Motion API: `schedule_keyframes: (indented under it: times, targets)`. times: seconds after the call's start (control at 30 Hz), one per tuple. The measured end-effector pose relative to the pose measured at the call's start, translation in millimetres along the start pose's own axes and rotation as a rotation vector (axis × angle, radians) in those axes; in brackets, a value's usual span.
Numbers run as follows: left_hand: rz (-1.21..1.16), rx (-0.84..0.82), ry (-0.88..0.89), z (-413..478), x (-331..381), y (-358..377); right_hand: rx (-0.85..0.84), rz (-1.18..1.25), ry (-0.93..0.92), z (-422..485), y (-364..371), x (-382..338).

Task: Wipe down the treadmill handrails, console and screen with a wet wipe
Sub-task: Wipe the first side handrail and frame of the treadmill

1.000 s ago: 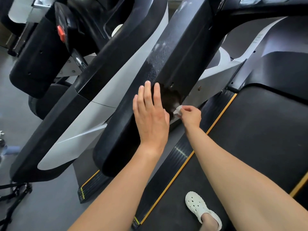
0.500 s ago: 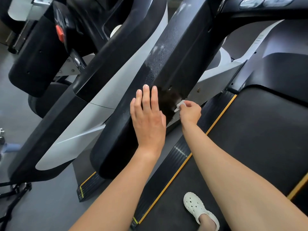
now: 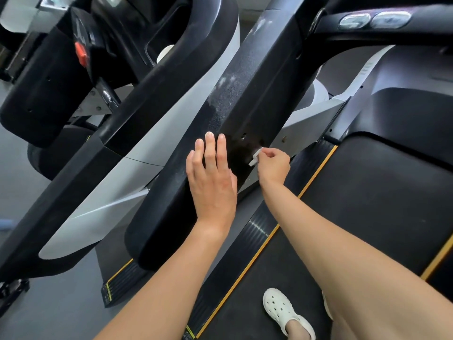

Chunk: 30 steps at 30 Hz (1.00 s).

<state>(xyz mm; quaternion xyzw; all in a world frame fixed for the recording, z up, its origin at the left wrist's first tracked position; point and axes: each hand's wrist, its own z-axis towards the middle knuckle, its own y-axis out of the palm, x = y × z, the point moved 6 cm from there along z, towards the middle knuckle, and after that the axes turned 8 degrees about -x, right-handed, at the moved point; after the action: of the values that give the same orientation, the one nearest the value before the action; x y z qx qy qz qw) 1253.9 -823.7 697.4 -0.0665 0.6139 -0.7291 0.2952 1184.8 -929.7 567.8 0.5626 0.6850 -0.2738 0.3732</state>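
Note:
A broad black handrail (image 3: 176,192) runs from lower left up to the console arm at the top right. Its upper part is dusty grey, and a dark wet patch lies near its inner edge. My left hand (image 3: 210,177) rests flat on the rail with straight fingers. My right hand (image 3: 273,165) pinches a small white wet wipe (image 3: 255,157) and presses it against the rail's inner edge beside the wet patch. Two oval pulse sensors (image 3: 372,19) sit on the front bar at the top right.
A second treadmill (image 3: 81,99) with a red stop button (image 3: 81,52) stands close on the left. The black running belt (image 3: 355,217) with yellow edge lines lies on the right. My foot in a white clog (image 3: 284,312) stands on the belt.
My right hand with the wipe has moved up along the rail's inner edge. My left hand has stayed flat on the rail and shifted a little.

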Motion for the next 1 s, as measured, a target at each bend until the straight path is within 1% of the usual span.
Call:
schedule_keyframes:
  times: [0.07, 0.13, 0.23, 0.27, 0.3, 0.4, 0.43, 0.47, 0.53, 0.6, 0.67, 0.73, 0.83, 0.87, 0.93, 1.0]
  targets:
    - [-0.004, 0.002, 0.000, 0, 0, 0, 0.018, 0.064, -0.087, -13, -1, -17]
    - [-0.008, 0.010, -0.004, 1, 0, 0, 0.002, 0.131, -0.207, -30, 4, -35]
    - [-0.023, -0.001, -0.003, 1, 0, -2, -0.031, 0.091, -0.384, -50, 8, -52]
    - [-0.028, -0.004, -0.002, 1, 0, -3, -0.032, 0.069, -0.398, -51, 7, -53]
    - [-0.033, -0.008, -0.002, 1, 0, -4, -0.030, 0.046, -0.375, -48, 5, -51]
    - [-0.055, -0.019, -0.007, 0, 0, -6, -0.041, -0.020, -0.233, -37, -3, -44]
    - [-0.060, -0.022, -0.008, 0, 0, -6, -0.048, -0.025, -0.231, -38, -4, -47]
    - [-0.064, -0.022, -0.011, 0, 0, -6, -0.059, -0.012, -0.260, -41, -2, -54]
    - [-0.086, -0.029, -0.017, 0, 0, -7, -0.099, 0.017, -0.380, -55, 5, -77]
    - [-0.123, -0.041, -0.030, 1, -1, -8, -0.142, -0.009, -0.512, -70, 15, -98]
    - [-0.149, -0.043, -0.039, 2, -2, -11, -0.135, -0.052, -0.576, -75, 19, -104]
    - [-0.164, -0.038, -0.029, 1, -3, -14, -0.084, -0.098, -0.543, -67, 15, -94]
    - [-0.185, -0.048, -0.013, 0, -6, -15, -0.061, -0.125, -0.365, -54, 4, -71]
    - [-0.197, -0.048, -0.010, 0, -7, -15, -0.072, -0.127, -0.346, -54, 3, -70]
    - [-0.218, -0.040, -0.017, 1, -8, -16, -0.095, -0.120, -0.394, -58, 5, -80]
    - [-0.243, -0.036, -0.030, 1, -8, -15, -0.121, -0.096, -0.487, -67, 12, -98]
